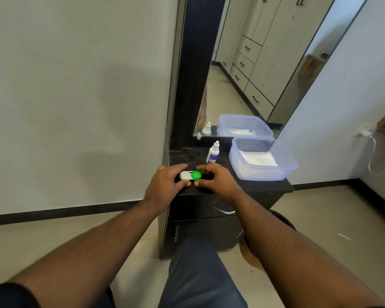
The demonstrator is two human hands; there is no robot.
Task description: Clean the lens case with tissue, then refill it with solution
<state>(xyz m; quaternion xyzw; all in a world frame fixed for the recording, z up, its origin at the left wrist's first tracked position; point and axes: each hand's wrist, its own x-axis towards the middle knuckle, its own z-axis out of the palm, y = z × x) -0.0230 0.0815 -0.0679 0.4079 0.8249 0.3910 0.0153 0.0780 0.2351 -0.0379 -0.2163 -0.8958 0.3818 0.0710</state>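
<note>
So this looks like right at the start of the job, as far as I can tell. The lens case sits flat on the dark bench, near its front left corner, and both caps are on it: the white cap on the left side, the green cap on the right. Nothing opened, nothing wiped, nothing poured yet by the look of it.

The left hand curls around the white end, thumb in front and fingers over the back, so it's holding the case steady. The right hand comes in from the other side with its fingers bent around the green cap. Whether it is gripping the cap hard or only resting on it, I can't quite say, but it looks like a pinch ready to twist.

The tissues are stacked in the clear plastic tub at the right end of the bench, untouched from what I see, and neither hand has one. The solution bottle stands upright just behind the case, cap on, near the mirror.

My guess at what's left: pretty much everything. Unscrew both caps, grab a tissue, wipe the wells out, then open the bottle and fill them.
</note>
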